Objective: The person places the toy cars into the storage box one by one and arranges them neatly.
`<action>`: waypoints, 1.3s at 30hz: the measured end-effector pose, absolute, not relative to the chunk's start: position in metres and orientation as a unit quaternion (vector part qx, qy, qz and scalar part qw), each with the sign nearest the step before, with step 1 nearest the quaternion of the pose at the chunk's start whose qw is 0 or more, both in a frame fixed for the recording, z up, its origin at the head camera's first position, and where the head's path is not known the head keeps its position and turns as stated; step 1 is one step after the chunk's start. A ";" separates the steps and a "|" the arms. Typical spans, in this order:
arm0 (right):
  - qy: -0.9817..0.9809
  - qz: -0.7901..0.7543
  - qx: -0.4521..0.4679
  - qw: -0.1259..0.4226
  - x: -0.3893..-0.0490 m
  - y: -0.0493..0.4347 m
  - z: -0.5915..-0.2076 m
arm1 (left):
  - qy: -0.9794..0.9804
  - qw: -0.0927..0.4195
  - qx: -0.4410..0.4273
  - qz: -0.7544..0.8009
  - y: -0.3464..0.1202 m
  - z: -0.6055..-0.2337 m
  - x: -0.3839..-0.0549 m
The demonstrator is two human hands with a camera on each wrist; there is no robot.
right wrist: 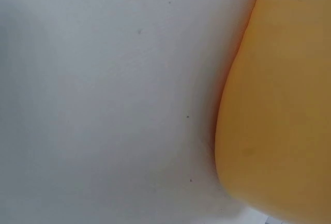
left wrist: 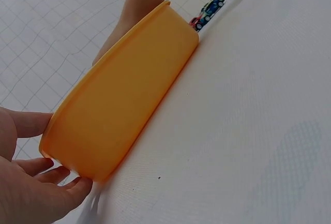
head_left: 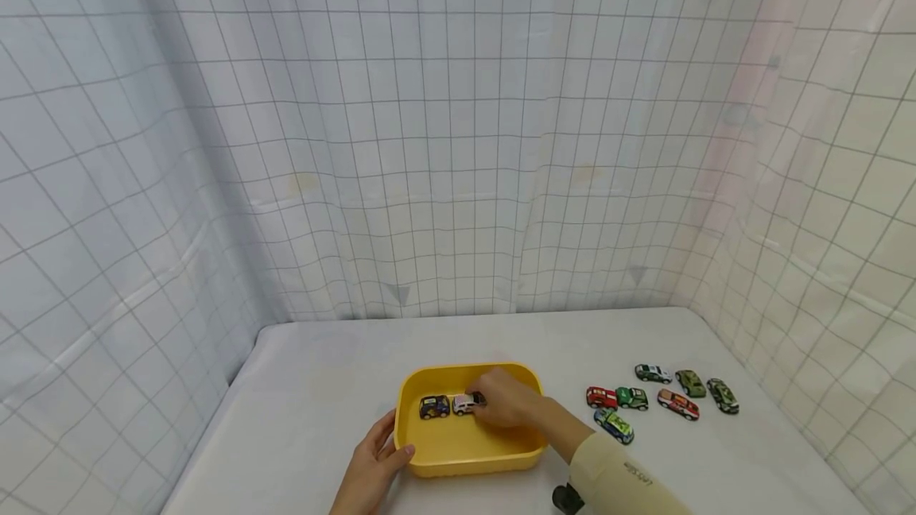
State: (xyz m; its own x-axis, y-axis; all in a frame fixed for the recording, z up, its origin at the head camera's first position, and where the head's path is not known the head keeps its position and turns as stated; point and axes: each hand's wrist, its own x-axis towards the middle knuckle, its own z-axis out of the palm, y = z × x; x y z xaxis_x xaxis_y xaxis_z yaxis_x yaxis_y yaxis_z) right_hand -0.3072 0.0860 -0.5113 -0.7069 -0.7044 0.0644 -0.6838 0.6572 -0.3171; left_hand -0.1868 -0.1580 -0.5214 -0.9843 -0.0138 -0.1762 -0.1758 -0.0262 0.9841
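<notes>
A yellow plastic tray (head_left: 465, 451) stands on the white table. At its left side my left hand (head_left: 374, 459) grips it, thumb over the rim and fingers against the outer wall, as the left wrist view of the tray (left wrist: 119, 94) also shows. My right hand (head_left: 506, 400) reaches inside and pinches a small white-and-pink toy car (head_left: 465, 403) at its right end. Just left of that car sits a dark multicoloured toy car (head_left: 434, 407) on the tray floor. In the right wrist view only the tray's outer wall (right wrist: 279, 105) and tabletop appear; the hand is hidden.
Right of the tray lie several toy cars, among them a red one (head_left: 601, 397), a green one (head_left: 633, 398), a blue-and-lime one (head_left: 614, 425) and a red-orange one (head_left: 678, 404). A black object (head_left: 568, 498) shows below the right sleeve. Gridded white curtains (head_left: 458, 141) surround the table.
</notes>
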 end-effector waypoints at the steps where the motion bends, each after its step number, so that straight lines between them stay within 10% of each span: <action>1: 0.910 -0.160 -0.381 0.031 -0.307 0.086 -0.511 | 0.695 0.057 -0.069 0.713 -0.158 -0.521 -0.187; 39: 0.906 -0.227 -0.357 0.029 -0.305 0.125 -0.476 | 0.710 0.053 -0.085 0.697 -0.158 -0.520 -0.187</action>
State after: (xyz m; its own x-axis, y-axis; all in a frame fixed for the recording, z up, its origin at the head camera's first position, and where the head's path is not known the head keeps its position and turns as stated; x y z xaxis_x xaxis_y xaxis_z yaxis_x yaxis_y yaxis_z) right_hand -0.3045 0.1246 -0.4760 -0.7441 -0.6589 0.1105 -0.6329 0.6423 -0.4324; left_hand -0.1872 -0.1578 -0.5197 -0.9800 -0.0475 -0.1934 -0.1943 0.0137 0.9809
